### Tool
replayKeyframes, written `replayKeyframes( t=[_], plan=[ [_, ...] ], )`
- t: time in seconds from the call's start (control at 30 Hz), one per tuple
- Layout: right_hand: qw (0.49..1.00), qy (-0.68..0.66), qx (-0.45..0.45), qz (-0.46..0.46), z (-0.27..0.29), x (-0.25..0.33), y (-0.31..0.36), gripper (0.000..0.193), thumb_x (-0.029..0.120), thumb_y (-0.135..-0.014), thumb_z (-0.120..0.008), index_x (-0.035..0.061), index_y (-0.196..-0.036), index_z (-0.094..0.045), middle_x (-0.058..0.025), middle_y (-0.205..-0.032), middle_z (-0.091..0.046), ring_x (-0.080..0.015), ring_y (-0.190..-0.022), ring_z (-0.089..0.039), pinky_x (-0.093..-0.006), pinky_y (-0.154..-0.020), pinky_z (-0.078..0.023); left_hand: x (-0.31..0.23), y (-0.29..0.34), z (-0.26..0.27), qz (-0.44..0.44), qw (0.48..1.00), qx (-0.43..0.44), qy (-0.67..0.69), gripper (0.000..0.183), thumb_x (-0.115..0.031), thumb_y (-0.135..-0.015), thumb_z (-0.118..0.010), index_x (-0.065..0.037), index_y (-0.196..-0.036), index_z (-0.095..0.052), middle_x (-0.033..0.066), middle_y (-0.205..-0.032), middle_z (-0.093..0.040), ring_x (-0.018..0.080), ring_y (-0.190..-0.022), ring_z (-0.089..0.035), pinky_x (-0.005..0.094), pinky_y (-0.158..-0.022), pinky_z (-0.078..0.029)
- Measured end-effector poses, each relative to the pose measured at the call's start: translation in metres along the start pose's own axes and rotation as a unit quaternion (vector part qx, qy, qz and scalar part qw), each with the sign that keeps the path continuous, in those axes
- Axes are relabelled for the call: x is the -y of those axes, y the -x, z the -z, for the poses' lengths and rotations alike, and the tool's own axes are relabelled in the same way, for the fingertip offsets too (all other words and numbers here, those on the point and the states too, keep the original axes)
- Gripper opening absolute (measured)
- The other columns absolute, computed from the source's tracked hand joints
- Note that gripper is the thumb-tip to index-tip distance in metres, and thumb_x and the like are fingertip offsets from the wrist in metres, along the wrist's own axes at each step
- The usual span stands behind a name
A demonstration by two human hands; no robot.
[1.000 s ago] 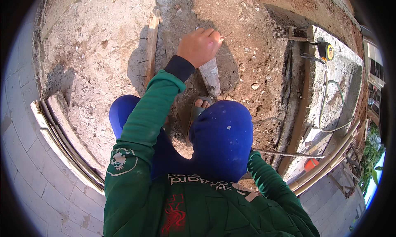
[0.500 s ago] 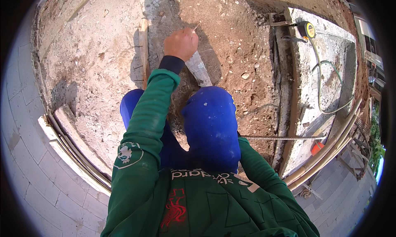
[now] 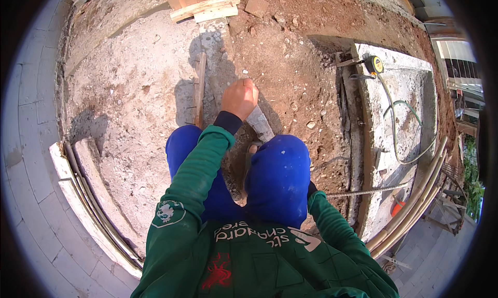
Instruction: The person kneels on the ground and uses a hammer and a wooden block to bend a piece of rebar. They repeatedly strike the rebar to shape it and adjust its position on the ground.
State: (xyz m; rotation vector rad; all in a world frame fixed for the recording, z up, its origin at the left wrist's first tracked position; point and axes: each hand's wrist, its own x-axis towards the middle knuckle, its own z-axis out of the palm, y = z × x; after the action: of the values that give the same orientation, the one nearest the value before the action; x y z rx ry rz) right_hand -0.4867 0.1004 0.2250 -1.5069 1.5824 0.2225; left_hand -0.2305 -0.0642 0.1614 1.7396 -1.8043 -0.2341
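My left hand (image 3: pixel 240 98) is closed in a fist above the ground, ahead of my knees. Whatever it grips is hidden by the fingers. A pale, mortar-crusted strip (image 3: pixel 260 123) runs from beneath the fist toward my right knee; I cannot tell whether they touch. Left of the hand lies a narrow wooden batten (image 3: pixel 199 90) with nails sticking out. My right hand is hidden behind my blue-trousered right knee (image 3: pixel 277 176); only its dark cuff shows. Beside that cuff, a ribbed steel bar (image 3: pixel 368 191) stretches right across the trench edge.
A yellow-and-black tape measure (image 3: pixel 373 65) rests on a white concrete slab (image 3: pixel 410 70) at right, near a looped green hose (image 3: pixel 399 155). Bamboo poles (image 3: pixel 410 207) and an orange object (image 3: pixel 398 209) lie below. Wooden boards (image 3: pixel 205 8) stand ahead; more planks (image 3: pixel 96 204) line the left.
The view has tilted, so the ground ahead sits lower and more boards show at the top. A thin sliver seen earlier at my left fingers no longer shows.
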Motion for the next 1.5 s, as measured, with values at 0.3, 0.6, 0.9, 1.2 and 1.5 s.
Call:
replayKeyframes(
  t=[0.3, 0.6, 0.9, 1.2, 1.5],
  plan=[
    [0.999, 0.049, -0.006, 0.005, -0.006, -0.006, -0.005, 0.037, 0.036, -0.087, -0.061, 0.0015, -0.099, -0.064, -0.0208, -0.087, -0.067, -0.0392, -0.080, -0.065, -0.0425, -0.072, -0.053, 0.011, -0.020, -0.021, -0.026, 0.997, -0.067, -0.009, 0.015, -0.017, -0.083, -0.060, -0.006, -0.073, -0.060, 0.0136, -0.066, -0.063, 0.0342, -0.063, -0.064, 0.0457, -0.057, -0.053],
    [0.980, 0.198, 0.019, -0.022, 0.022, 0.021, -0.022, 0.038, 0.037, -0.086, -0.061, 0.0012, -0.099, -0.063, -0.0213, -0.088, -0.067, -0.0400, -0.081, -0.065, -0.0420, -0.072, -0.053, 0.017, -0.028, -0.027, -0.010, 0.999, 0.014, -0.043, 0.019, -0.019, -0.085, -0.057, -0.002, -0.082, -0.063, 0.0192, -0.076, -0.068, 0.0332, -0.072, -0.070, 0.0439, -0.062, -0.057],
    [0.991, 0.133, -0.010, -0.028, -0.013, -0.027, 0.011, 0.033, 0.031, -0.089, -0.059, 0.0011, -0.099, -0.066, -0.0202, -0.090, -0.068, -0.0358, -0.080, -0.065, -0.0411, -0.071, -0.053, 0.011, -0.049, -0.047, -0.015, 0.999, 0.026, -0.017, 0.021, -0.020, -0.088, -0.055, -0.002, -0.082, -0.062, 0.0210, -0.075, -0.068, 0.0365, -0.072, -0.070, 0.0475, -0.063, -0.056],
    [0.950, -0.302, -0.051, -0.066, -0.045, -0.157, -0.010, 0.027, 0.024, -0.092, -0.056, 0.0011, -0.100, -0.069, -0.0187, -0.092, -0.069, -0.0302, -0.077, -0.066, -0.0400, -0.070, -0.052, 0.002, -0.034, -0.043, -0.055, 0.998, -0.013, 0.024, 0.022, -0.022, -0.089, -0.055, -0.003, -0.080, -0.060, 0.0206, -0.076, -0.068, 0.0367, -0.071, -0.069, 0.0489, -0.064, -0.056],
    [0.944, 0.329, 0.017, -0.013, 0.035, 0.046, -0.062, 0.028, 0.032, -0.089, -0.063, 0.0044, -0.094, -0.065, -0.0163, -0.085, -0.069, -0.0374, -0.081, -0.069, -0.0455, -0.070, -0.055, 0.036, -0.029, -0.034, 0.016, 0.999, 0.028, -0.014, 0.016, -0.013, -0.082, -0.055, 0.001, -0.086, -0.063, 0.0219, -0.081, -0.068, 0.0362, -0.076, -0.070, 0.0445, -0.065, -0.057]
  ],
)
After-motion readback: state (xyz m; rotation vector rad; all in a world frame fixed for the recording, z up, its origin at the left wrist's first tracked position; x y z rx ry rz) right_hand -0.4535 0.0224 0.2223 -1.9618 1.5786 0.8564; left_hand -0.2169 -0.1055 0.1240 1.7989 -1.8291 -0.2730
